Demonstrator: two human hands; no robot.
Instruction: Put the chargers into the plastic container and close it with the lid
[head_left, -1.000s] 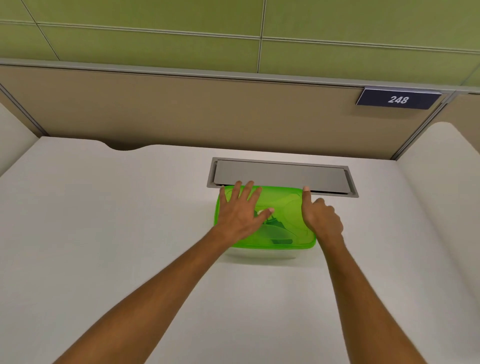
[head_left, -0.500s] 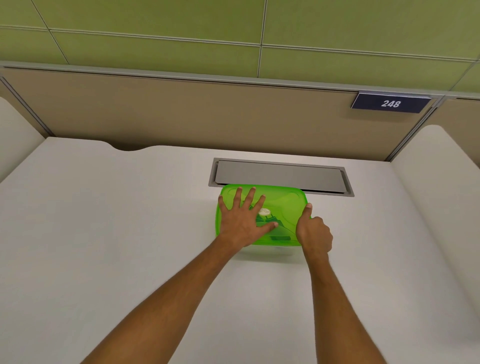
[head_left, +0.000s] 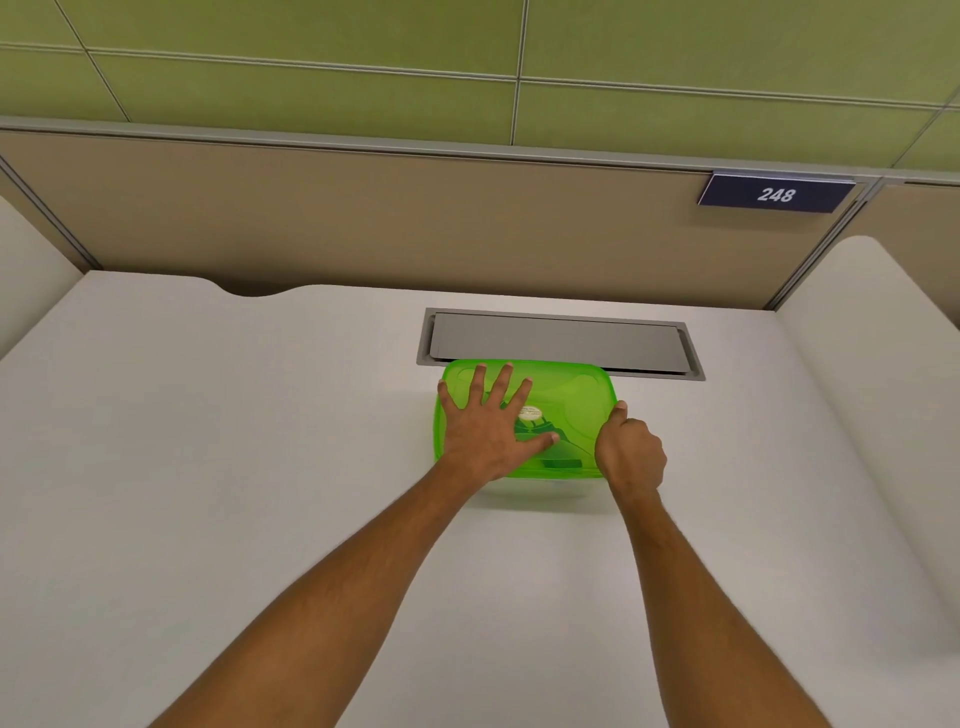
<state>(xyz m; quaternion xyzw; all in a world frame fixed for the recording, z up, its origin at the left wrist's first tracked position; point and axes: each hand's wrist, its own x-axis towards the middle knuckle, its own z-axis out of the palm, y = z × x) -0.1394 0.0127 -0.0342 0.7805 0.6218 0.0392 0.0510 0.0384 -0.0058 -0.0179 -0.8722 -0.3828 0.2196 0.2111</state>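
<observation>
A translucent green lid (head_left: 574, 392) lies on top of the clear plastic container (head_left: 545, 488) on the white desk. Through the lid I make out dark charger shapes (head_left: 563, 462) and a white round piece (head_left: 530, 413). My left hand (head_left: 483, 431) rests flat on the lid's left half, fingers spread, holding nothing. My right hand (head_left: 628, 452) is curled around the lid's right near corner, thumb pressed on the rim. The container's walls are mostly hidden under the lid and my hands.
A grey cable hatch (head_left: 556, 340) is set into the desk (head_left: 234, 467) just behind the container. A beige partition with a number plate 248 (head_left: 776, 195) closes off the back. White curved side panels stand at left and right.
My right hand has slid back along the lid's right edge from the far corner to the near corner. My left hand has stayed flat on the lid.
</observation>
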